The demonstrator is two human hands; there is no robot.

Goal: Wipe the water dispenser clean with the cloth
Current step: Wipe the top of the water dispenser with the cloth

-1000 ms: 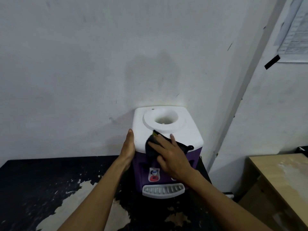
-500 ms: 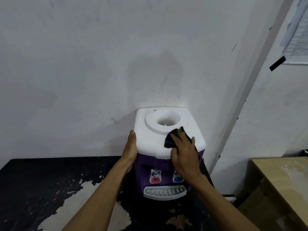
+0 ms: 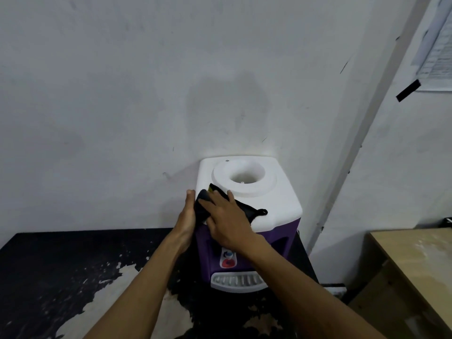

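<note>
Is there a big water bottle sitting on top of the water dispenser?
No, the round hole on top of the water dispenser is open and bare, with no bottle in it.

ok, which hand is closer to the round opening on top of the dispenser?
Right. The right hand presses the cloth on the dispenser top, fingers beside the opening. The left hand lies against the dispenser's left side, farther off.
</note>
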